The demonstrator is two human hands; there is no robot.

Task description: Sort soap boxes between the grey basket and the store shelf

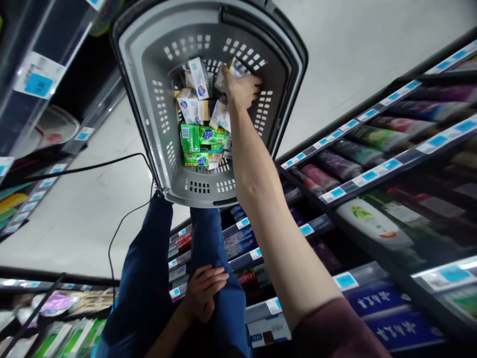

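My right hand (pixel 241 88) reaches deep into a grey plastic shopping basket (pixel 149 64) on the floor. Its fingers curl round a small white and yellow box (pixel 237 66) at the far side of the pile. The basket holds several small cartons: white and blue boxes (pixel 198 77) and green soap packs (pixel 201 141). My left hand (pixel 204 293) rests flat on my blue trouser leg (pixel 149 278), fingers spread, holding nothing.
Store shelves with blue price tags run along the right, stocked with bottles (pixel 372 223) and toothpaste boxes (pixel 383 298). More shelving (pixel 33 84) stands on the left and lower left. A black cable (pixel 112 164) hangs across the pale floor beside the basket.
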